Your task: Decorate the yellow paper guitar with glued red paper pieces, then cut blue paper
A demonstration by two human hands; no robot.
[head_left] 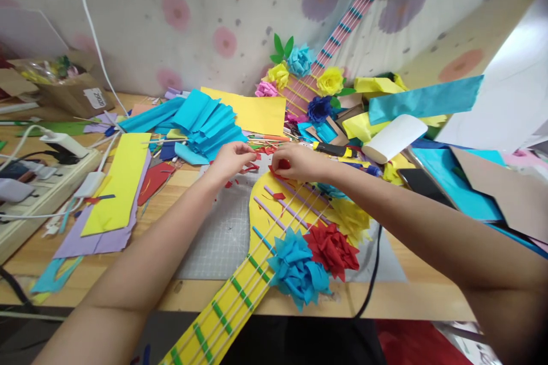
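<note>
A yellow paper guitar (pixel 262 194) lies slanted across a grey cutting mat (pixel 209 245), its neck reaching past the table's front edge. Purple strips, thin strings and green bars cross it. A blue paper flower (pixel 297 268), a red paper flower (pixel 331 248) and a yellow one (pixel 353 219) sit along its right side. At the guitar's far end, my right hand (pixel 297 161) is closed, its fingers pinching red paper (pixel 280 165). Just left of it, my left hand (pixel 233 161) has its fingertips drawn together over red paper scraps (pixel 252 167); what they hold is unclear.
Behind stands a pink paper guitar (pixel 295 91) with flowers. Pleated blue paper (pixel 208 122) and yellow sheets (pixel 109 182) lie left. A utility knife (pixel 334 149), a white roll (pixel 396 138) and cardboard (pixel 505 188) are right. A power strip (pixel 47 194) with cables borders the left side.
</note>
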